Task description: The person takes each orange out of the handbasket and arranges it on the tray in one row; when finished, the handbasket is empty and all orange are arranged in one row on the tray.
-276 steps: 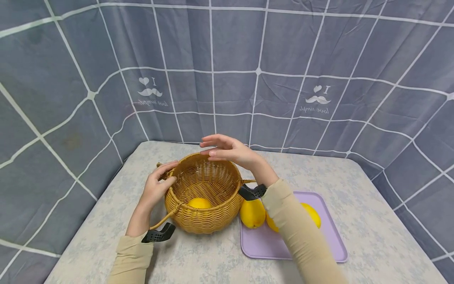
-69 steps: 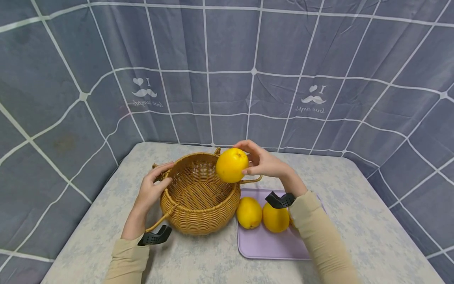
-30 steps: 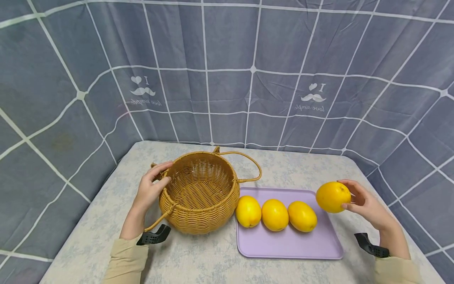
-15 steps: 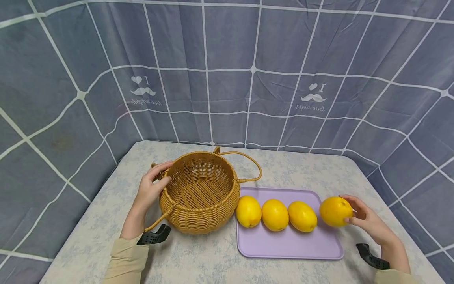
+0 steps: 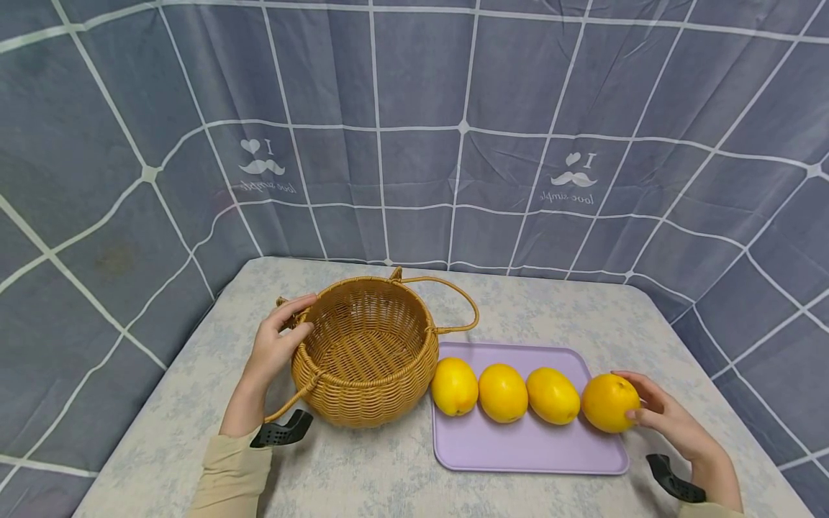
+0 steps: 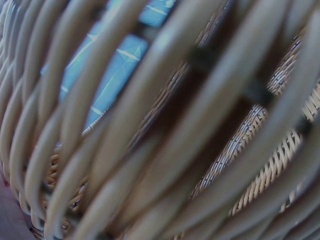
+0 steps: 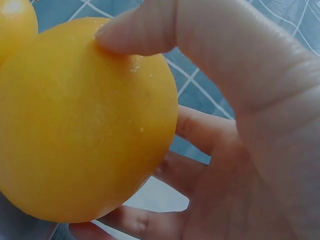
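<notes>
My left hand [image 5: 273,350] holds the left rim of a round wicker basket [image 5: 365,399], thumb on the near side of the rim. No fruit shows inside it. Woven strands fill the left wrist view. At the right end of a lilac tray [image 5: 524,450], my right hand [image 5: 670,414] grips a plump yellow fruit [image 5: 610,403], fingers and thumb curled round its right side. In the right wrist view the thumb [image 7: 137,32] presses on top of that fruit. Left of it, three similar yellow fruits [image 5: 503,393] lie in a row on the tray.
The basket's loop handle [image 5: 463,302] sticks out to the right, behind the tray. A second handle [image 5: 291,404] hangs at the left front. A pale patterned cloth covers the table [image 5: 363,475]. Grey-blue checked curtains [image 5: 421,173] enclose the back and sides.
My right hand has carried the yellow fruit from above the basket's right rim to the tray's right end and lowered it there. The left hand has stayed on the basket.
</notes>
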The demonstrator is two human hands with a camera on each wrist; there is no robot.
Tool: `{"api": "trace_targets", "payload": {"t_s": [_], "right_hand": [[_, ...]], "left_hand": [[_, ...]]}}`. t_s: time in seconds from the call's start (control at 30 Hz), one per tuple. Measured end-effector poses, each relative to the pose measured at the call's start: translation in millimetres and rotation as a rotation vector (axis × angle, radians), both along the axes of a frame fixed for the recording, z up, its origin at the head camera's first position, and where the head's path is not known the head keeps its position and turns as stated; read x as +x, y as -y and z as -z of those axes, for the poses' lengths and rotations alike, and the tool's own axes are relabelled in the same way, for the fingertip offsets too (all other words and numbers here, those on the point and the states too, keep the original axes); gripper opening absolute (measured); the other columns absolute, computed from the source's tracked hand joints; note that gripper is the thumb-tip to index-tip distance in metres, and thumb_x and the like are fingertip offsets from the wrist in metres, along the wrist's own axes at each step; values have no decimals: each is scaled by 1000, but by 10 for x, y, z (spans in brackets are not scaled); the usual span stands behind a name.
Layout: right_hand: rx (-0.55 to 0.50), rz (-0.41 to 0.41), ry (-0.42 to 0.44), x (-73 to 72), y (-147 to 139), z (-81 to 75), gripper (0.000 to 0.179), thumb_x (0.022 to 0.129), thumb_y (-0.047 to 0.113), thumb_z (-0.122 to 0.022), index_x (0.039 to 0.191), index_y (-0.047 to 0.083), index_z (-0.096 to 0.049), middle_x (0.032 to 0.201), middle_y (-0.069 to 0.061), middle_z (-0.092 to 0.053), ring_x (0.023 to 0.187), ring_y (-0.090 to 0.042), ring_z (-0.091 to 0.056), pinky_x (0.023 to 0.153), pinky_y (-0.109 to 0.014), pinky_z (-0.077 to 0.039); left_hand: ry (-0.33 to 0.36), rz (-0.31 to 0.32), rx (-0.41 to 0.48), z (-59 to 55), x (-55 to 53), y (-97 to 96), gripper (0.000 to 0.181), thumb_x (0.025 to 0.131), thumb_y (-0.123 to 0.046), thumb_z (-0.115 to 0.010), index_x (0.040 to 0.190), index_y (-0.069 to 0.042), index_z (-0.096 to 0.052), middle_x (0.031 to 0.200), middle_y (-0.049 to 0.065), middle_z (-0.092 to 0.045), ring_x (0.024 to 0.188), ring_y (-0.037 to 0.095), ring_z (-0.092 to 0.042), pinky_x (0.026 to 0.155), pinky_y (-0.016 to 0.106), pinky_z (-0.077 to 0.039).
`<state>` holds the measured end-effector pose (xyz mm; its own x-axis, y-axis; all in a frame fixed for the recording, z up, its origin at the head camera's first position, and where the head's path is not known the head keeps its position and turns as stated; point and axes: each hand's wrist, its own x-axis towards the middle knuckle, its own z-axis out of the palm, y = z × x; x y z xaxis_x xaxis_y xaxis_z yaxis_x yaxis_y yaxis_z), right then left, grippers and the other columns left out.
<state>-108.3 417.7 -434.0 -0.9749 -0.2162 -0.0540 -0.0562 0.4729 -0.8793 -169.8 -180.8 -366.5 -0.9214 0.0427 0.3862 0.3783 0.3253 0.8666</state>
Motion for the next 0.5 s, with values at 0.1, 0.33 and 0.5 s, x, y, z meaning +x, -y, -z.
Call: {"api": "trace_targets", "payload": {"t_s": [0.1, 0.33, 0.5], "right_hand": [[-9, -10, 5, 8, 11, 7, 51, 91, 9, -50, 141, 9, -36, 121, 30, -42, 104, 9, -46, 73, -31, -50], [-42, -95, -25, -29, 68, 25, 45, 93, 2, -47, 137, -1, -38, 121, 24, -51, 104, 1, -52, 78, -24, -48], [-3, -81, -35, -46, 105, 32, 44, 94, 5, -48, 136, -3, -40, 119, 25, -51, 104, 3, -51, 80, -20, -45]], "left_hand": [[5, 0, -1, -5, 0, 0, 39, 90, 8, -49, 129, 10, -51, 134, 24, -46, 112, 29, -42, 84, 29, -33], [7, -1, -3, 0, -2, 3, 39, 90, 8, -49, 129, 9, -51, 134, 24, -46, 112, 29, -42, 84, 29, -33], [3, 2, 5, 4, -2, 4, 39, 90, 9, -49, 129, 10, -51, 134, 24, -46, 112, 28, -42, 83, 28, -33]]}}
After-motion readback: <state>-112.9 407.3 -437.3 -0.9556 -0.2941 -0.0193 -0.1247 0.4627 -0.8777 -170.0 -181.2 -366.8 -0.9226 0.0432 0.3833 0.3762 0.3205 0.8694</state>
